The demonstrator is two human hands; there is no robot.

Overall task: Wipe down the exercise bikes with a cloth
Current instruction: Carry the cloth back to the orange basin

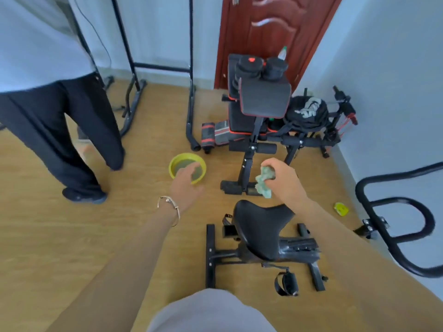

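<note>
Standing over the exercise bike at six o'clock, with the weight bench close at twelve and bare floor at nine, the person seems about to start wiping. The left hand, fingers loose, hangs over the yellow basin at eleven. The right hand clenches the crumpled green cloth near the saddle; next, I judge, it must come down onto it.

cloth: green | saddle: black | basin: yellow-green | door: red-brown
</note>
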